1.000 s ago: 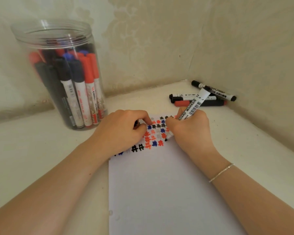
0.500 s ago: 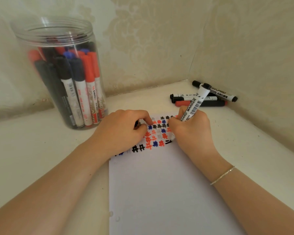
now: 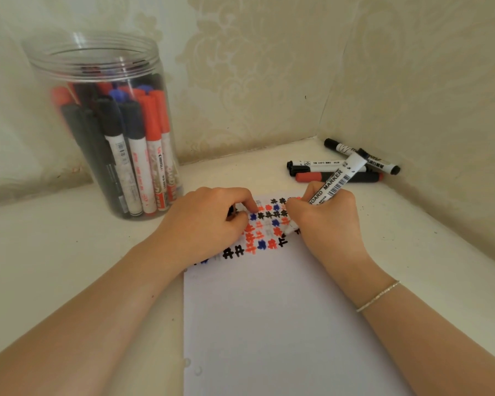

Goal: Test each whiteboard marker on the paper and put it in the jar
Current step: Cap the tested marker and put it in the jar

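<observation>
The right hand (image 3: 325, 224) is gripping a white-barrelled marker (image 3: 330, 190) in a writing hold, its tip touching the paper (image 3: 269, 324) beside a black mark at the end of rows of red, blue and black marks. The left hand (image 3: 203, 224) is resting curled on the paper's upper left, fingers pinching a small dark thing, seemingly the cap (image 3: 231, 212). Three markers (image 3: 337, 170) are lying near the corner behind the right hand. The jar (image 3: 103, 124), holding many markers, is standing on the worktop (image 3: 55, 252) beyond the left hand.
</observation>
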Motion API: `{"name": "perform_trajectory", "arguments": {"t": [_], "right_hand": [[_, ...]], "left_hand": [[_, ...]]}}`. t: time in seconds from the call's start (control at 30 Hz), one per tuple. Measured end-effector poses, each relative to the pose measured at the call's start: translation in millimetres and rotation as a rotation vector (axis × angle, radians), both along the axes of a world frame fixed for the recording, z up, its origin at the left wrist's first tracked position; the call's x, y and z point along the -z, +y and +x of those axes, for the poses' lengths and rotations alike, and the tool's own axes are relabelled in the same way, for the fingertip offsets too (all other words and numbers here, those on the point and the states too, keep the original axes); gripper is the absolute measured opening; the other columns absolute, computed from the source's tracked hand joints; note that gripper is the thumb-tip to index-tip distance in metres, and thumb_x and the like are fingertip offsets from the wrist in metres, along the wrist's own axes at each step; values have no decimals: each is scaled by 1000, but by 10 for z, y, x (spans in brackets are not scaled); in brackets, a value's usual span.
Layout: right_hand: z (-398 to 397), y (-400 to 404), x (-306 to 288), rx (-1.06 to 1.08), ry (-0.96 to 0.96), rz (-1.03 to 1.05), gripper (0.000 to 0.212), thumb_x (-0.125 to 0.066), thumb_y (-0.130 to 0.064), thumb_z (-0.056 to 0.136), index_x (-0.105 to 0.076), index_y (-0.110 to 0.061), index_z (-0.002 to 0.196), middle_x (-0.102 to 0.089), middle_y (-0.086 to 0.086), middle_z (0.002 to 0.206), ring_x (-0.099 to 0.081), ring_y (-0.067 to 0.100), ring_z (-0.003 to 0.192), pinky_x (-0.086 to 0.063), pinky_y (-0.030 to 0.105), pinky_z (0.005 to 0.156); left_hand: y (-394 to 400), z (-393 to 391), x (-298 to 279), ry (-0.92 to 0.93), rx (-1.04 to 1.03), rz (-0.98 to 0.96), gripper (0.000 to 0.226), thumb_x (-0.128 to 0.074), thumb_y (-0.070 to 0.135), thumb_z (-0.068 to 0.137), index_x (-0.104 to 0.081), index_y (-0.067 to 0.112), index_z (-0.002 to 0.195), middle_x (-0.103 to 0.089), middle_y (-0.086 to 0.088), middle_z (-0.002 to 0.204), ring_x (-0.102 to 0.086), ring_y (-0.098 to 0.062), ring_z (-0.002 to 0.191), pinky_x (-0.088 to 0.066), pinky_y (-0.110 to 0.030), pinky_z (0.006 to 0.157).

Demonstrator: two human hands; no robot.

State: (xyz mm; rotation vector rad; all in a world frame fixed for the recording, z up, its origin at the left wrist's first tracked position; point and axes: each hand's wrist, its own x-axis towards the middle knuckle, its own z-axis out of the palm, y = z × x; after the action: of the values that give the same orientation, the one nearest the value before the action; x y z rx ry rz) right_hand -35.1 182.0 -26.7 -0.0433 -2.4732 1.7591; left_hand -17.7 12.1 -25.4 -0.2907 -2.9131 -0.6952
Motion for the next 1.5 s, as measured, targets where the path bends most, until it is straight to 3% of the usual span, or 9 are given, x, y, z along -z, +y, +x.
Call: {"name": "perform_trajectory", "arguments": {"t": [0.23,0.4,0.57,0.7,0.93,1.1,1.23,1.37,1.5], "right_hand": [[-21,4,11,-48,9,-13,16,-55,3,76,-47,-9,69,-40,9,54,-32,16,52,-29,17,41],[-55,127,-91,-74,4,-487,24,-74,-14,79,-52,-9,69,-57,16,66,-41,14,37,-36,23,39],[-67,205,-188,-218,-85,-943,21,-60,-20,86,-61,-1,93,-65,13,87,-66,26,68,-56,33,65],[-41,155,-176,-196,-74,-877,9,-51,-9,91,-54,-2,86,-57,19,75,-54,21,43,-48,28,47],[-68,148,-116,-185,-27,-807,18,-53,-3,90,-57,8,103,-53,16,63,-51,18,38,-43,26,41],[-88,137,-78,-228,-58,-642,24,-60,-3,87,-49,-4,65,-57,8,56,-44,15,35,-33,24,40],[-76,192,-119,-431,-176,-742,17,-67,-15,77,-54,-4,74,-61,12,64,-56,14,45,-49,24,46],[-80,247,-186,-454,-349,-884,42,-59,-40,78,-63,1,86,-68,21,78,-70,27,65,-58,29,58],[-109,180,-120,-241,-167,-851,25,-54,-19,92,-57,4,101,-65,18,70,-65,25,50,-54,27,48]], "left_hand": [[5,13,-22,-9,14,-18,25,-48,23,92,-63,40,102,-48,8,45,-40,-6,39,-27,-22,42],[52,71,-48,28,77,119,36,-35,26,93,-51,33,124,-54,10,67,-48,-4,53,-33,-24,48],[108,79,-69,7,132,434,47,-42,12,98,-31,32,138,-62,17,100,-59,1,91,-48,-18,80],[140,68,-53,-27,125,494,40,-59,23,93,-36,36,123,-67,25,102,-64,-3,89,-50,-22,83],[154,96,-97,7,96,455,30,-67,24,87,-41,32,99,-67,27,93,-55,-3,73,-43,-12,69],[151,96,-69,41,132,429,23,-71,22,83,-52,30,94,-68,28,90,-58,-11,73,-45,-22,70],[91,83,-84,71,189,570,13,-68,25,84,-64,25,97,-71,14,86,-61,-14,71,-48,-26,66],[96,77,-101,38,179,687,20,-51,33,92,-65,24,102,-54,7,60,-44,-6,54,-35,-17,52],[133,70,-79,-57,109,706,18,-49,28,96,-67,27,99,-44,12,57,-37,-4,51,-33,-18,51]]}}
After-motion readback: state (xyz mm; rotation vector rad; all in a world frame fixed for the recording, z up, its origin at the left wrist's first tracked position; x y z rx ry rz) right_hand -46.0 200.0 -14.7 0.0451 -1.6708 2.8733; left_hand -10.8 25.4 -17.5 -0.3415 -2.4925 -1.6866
